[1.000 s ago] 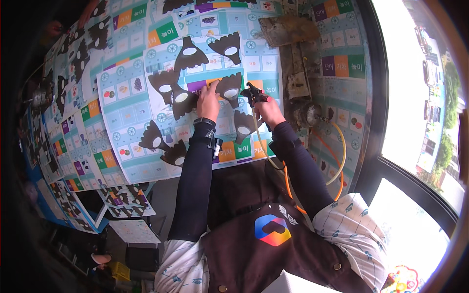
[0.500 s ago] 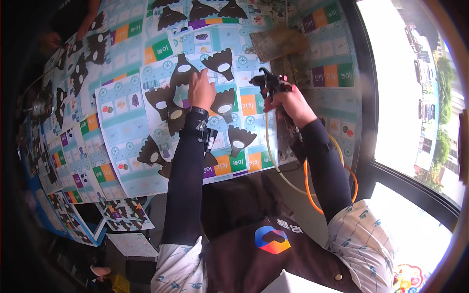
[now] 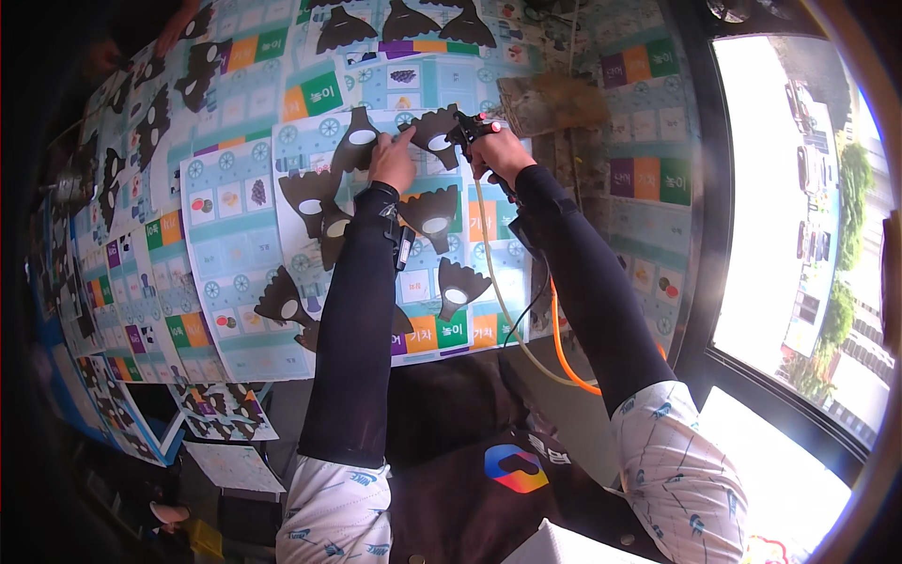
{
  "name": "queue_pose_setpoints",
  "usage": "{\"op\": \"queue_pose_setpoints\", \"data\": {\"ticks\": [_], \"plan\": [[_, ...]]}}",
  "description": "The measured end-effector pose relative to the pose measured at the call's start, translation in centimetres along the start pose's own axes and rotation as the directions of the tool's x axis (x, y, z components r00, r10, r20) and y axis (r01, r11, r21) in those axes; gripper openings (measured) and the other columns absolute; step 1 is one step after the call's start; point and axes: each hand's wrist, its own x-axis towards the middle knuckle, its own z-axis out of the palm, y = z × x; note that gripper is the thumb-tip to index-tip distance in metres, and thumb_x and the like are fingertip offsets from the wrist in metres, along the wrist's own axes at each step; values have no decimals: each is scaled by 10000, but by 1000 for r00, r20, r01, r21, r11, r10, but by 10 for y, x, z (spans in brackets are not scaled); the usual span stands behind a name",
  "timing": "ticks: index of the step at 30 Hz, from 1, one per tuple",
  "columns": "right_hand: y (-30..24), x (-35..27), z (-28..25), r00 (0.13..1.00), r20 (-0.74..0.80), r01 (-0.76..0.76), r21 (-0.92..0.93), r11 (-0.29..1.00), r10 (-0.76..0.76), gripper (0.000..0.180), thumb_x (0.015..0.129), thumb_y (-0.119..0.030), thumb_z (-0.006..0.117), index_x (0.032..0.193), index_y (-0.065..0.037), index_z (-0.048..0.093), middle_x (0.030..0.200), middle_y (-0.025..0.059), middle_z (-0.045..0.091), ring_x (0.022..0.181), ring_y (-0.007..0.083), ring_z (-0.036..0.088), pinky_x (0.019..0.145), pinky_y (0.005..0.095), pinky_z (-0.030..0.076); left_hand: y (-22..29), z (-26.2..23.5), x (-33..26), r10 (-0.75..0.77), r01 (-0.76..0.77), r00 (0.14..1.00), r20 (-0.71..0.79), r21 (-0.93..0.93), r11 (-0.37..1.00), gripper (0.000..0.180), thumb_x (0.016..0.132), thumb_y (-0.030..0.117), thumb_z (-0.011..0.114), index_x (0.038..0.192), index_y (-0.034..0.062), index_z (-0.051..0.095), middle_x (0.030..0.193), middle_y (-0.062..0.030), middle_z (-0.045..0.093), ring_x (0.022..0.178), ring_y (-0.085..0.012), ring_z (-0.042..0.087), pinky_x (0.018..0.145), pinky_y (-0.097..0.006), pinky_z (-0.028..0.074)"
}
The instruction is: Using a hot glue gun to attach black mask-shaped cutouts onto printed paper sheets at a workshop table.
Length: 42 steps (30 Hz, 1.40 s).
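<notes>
My right hand (image 3: 503, 155) is wrapped around a black spray gun (image 3: 466, 130) with a pale hose hanging below it. The gun's front end is at the right edge of a dark brown fan-shaped piece (image 3: 430, 124) with a scalloped edge and a white oval. On that piece's left edge rests the outstretched index finger of my left hand (image 3: 393, 164); the other fingers are partly hidden. Left of this hand lies a similar dark piece (image 3: 357, 127). Another dark piece (image 3: 434, 205) sits below, and one more (image 3: 460, 275) lies nearer me.
Printed sheets (image 3: 230, 240) overlap across the table. More dark pieces (image 3: 343, 33) lie at the far side. An orange hose (image 3: 564, 352) hangs by my right forearm. A brown sheet (image 3: 550, 103) is at the back right, a window (image 3: 761, 207) at the right. Another person's hand (image 3: 174, 33) shows far left.
My right hand has brought the spray gun leftward and away from me to the dark piece. My left index finger has reached onto that piece's edge. The view has shifted slightly.
</notes>
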Motion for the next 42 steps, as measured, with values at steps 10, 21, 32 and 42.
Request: {"op": "queue_pose_setpoints", "data": {"ticks": [10, 21, 32, 42], "plan": [[7, 11, 6, 997, 72, 28, -21, 999, -26, 191, 698, -149, 536, 586, -3, 588, 543, 96, 583, 444, 174, 543, 413, 306, 418, 3, -4, 0, -51, 52, 998, 40, -37, 998, 603, 775, 3, 554, 1343, 195, 493, 1143, -188, 495, 1097, -387, 504, 948, -419, 430], [9, 12, -4, 997, 43, 67, 12, 998, -67, 184, 708, -129, 521, 603, 14, 569, 543, 96, 569, 437, 181, 521, 416, 315, 402, 2, -5, 2, -25, 25, 998, 54, -11, 1000, 599, 795, -10, 524, 1359, 186, 471, 1103, -202, 499, 1062, -388, 525, 930, -422, 438], [17, 7, -15, 999, -51, 20, 12, 1000, -20, 167, 713, -113, 538, 610, 13, 576, 541, 111, 571, 416, 188, 531, 386, 310, 401, 1, -4, 3, -9, 10, 1000, 23, -20, 1000, 606, 763, 0, 570, 1332, 194, 501, 1128, -198, 501, 1060, -390, 535, 919, -422, 449], [19, 0, -11, 1000, 8, 5, 59, 998, -5, 162, 720, -135, 560, 646, 5, 593, 562, 98, 583, 453, 179, 541, 399, 309, 400, 2, -4, 2, -11, 12, 999, 37, -30, 999, 584, 798, -11, 516, 1346, 187, 481, 1116, -212, 501, 1083, -399, 516, 942, -429, 431]]}}
